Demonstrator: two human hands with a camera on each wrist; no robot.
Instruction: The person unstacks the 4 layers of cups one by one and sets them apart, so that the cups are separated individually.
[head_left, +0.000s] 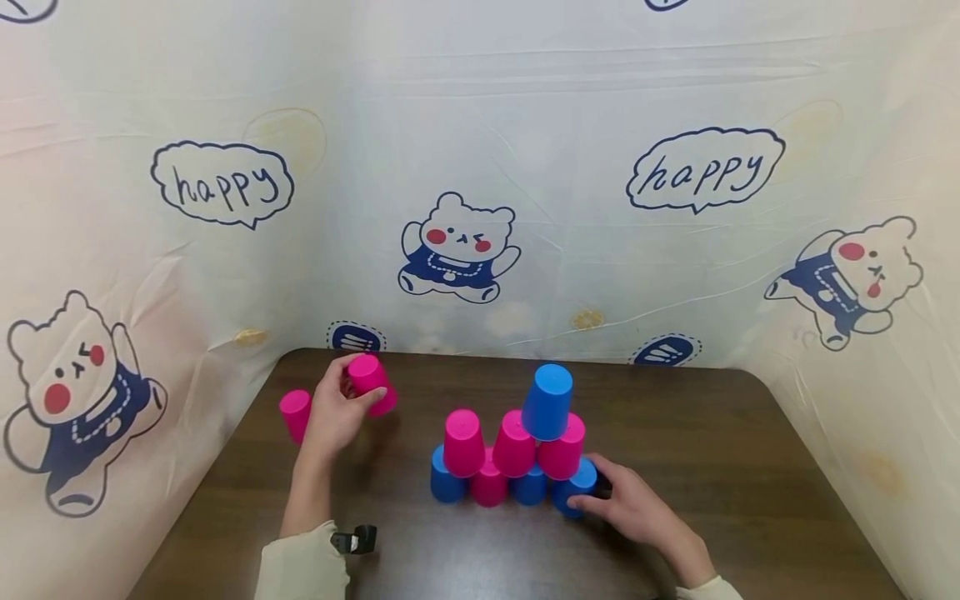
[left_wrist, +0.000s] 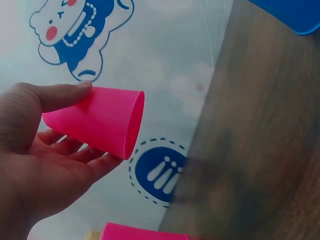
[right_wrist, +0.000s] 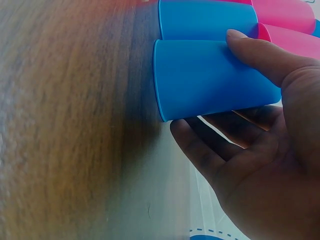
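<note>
My left hand (head_left: 337,412) holds a pink cup (head_left: 369,379) mouth down, thumb on one side and fingers on the other. In the left wrist view, the rim of this pink cup (left_wrist: 100,120) points toward the tabletop. Right of centre stands a stack of upturned cups: a bottom row of blue and pink, three pink cups (head_left: 463,442) above it, and one blue cup (head_left: 548,402) on top at the right. My right hand (head_left: 637,504) grips the bottom row's rightmost blue cup (right_wrist: 215,80) between thumb and fingers, its rim on the table.
Another pink cup (head_left: 295,415) stands just left of my left hand. The dark wooden table (head_left: 675,417) backs onto a pale cloth (head_left: 570,275) printed with bears, which also hangs along both sides. A black band (head_left: 356,540) shows at my left sleeve.
</note>
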